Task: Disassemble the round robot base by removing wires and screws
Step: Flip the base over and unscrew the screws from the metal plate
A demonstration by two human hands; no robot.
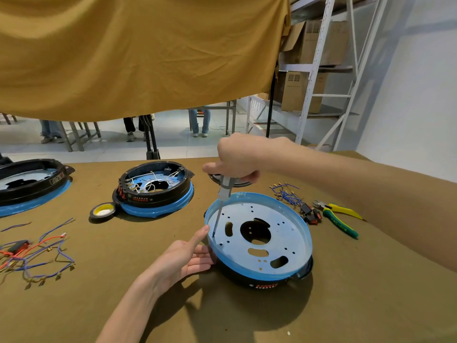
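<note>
Operator's body — two bare forearms and hands.
Left hand point(184, 259) and right hand point(238, 158): no gloves, rings, watch or sleeves visible — arms uncovered to the frame edge.

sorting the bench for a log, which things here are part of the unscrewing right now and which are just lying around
In use:
round base, tilted, blue plate up
screwdriver, tip at the plate's left edge
right hand gripping the screwdriver
left hand steadying the base's side

Lying about:
second base with wires inside
third base
tape roll
pliers
blue wire bundle
loose wires
</note>
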